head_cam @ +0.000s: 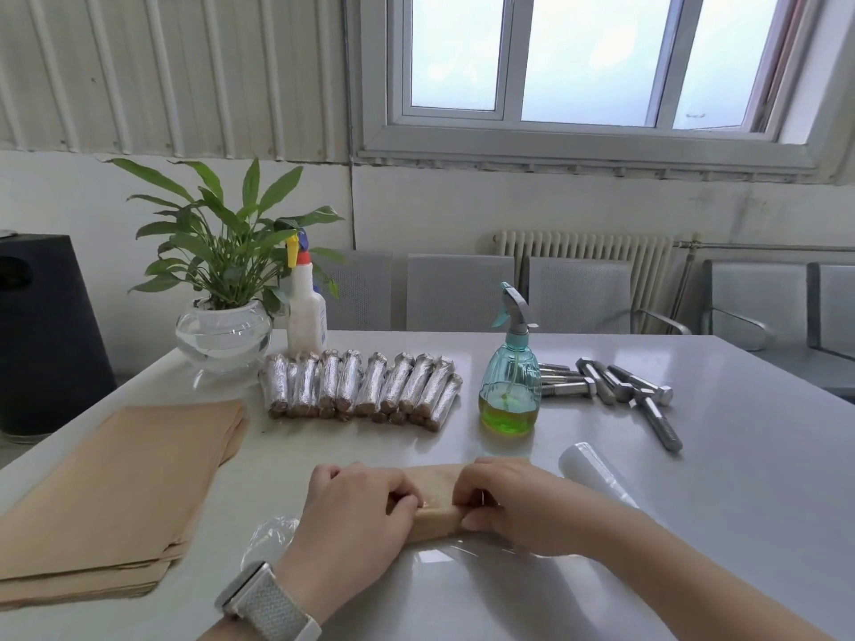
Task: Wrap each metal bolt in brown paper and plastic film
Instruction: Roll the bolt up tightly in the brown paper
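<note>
Both hands' grip closed on paper roll (437, 501): left hand (356, 511), right hand (504, 501). Wrapped bolts (361, 390), spray bottle (509, 386), bare bolts (620, 386) behind. Paper stack (125, 492) left on white table (740, 455).

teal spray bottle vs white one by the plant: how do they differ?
The teal spray bottle is see-through and rounded, with green liquid low in it; the white spray bottle is opaque and slimmer. The teal one has a teal trigger, the white one a yellow and red head. The teal one stands near the bare bolts, the white one beside the plant. Both stand upright.
</note>
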